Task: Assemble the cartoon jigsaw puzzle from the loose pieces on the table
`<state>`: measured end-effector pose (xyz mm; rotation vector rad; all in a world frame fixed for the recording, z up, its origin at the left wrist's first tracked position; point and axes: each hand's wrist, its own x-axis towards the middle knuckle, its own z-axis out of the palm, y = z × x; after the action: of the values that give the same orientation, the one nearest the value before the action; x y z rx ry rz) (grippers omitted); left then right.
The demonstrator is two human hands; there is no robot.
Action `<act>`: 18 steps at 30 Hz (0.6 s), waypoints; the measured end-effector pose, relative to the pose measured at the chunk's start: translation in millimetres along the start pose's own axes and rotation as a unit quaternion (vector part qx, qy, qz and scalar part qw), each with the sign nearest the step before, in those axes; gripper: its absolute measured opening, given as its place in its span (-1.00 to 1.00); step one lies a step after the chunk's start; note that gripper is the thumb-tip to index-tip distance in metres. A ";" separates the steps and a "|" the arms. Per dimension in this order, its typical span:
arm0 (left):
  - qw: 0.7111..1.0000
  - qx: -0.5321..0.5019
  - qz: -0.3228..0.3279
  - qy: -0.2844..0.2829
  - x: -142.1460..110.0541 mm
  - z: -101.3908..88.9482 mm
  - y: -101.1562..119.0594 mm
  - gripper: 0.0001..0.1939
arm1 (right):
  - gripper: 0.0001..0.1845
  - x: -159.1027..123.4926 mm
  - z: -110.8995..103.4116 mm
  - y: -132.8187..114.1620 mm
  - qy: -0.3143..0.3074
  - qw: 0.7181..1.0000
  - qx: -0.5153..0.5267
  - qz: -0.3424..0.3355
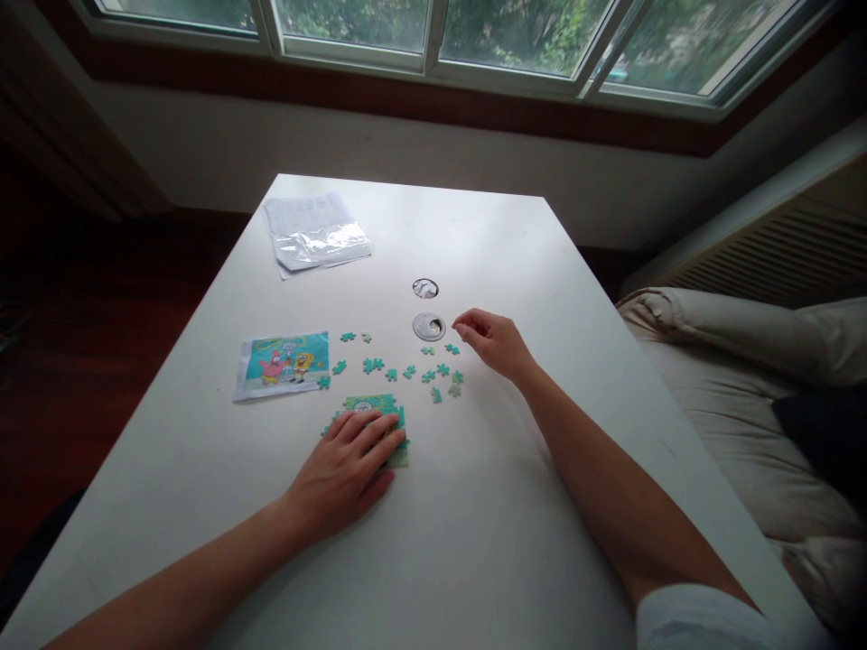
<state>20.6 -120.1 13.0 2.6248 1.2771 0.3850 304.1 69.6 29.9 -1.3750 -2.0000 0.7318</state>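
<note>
My left hand (353,460) lies flat, fingers stretched out, over a partly joined jigsaw puzzle (370,401) in green and teal, covering much of it. My right hand (493,343) hovers just right of the loose puzzle pieces (429,376), with its thumb and fingertips drawn together. Whatever may be between those fingertips is too small to make out. Several more teal pieces (372,365) are scattered between the puzzle and a picture sheet (288,361) with cartoon characters, which lies to the left.
The white table (461,560) has two round holes in its middle, one with a grey cable cover (429,327). Papers in a clear plastic sleeve (318,235) rest at the far left. A cushioned seat (718,397) stands along the right side, and windows (515,36) are ahead.
</note>
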 end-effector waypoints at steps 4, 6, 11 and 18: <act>1.000 0.001 0.008 -0.004 0.8 2.2 4.6 -0.53 | -0.78 -29.8 2.6 1.7 -0.065 0.997 -0.035 -0.015; 1.000 0.001 0.012 -0.005 2.2 3.5 7.3 -0.51 | -0.80 -43.7 2.2 2.5 -0.081 0.995 -0.045 -0.029; 1.000 0.001 0.020 -0.017 5.7 5.4 11.3 -0.48 | -0.74 -67.2 5.3 1.1 -0.100 0.986 -0.093 -0.096; 1.000 -0.002 0.018 -0.010 5.5 6.8 10.8 -0.50 | -0.42 -72.9 38.1 -6.3 -0.020 0.968 -0.213 -0.133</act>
<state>34.0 -122.8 10.4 2.6446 1.2214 0.3656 293.1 -5.2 -3.0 -1.2835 -2.4098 0.2151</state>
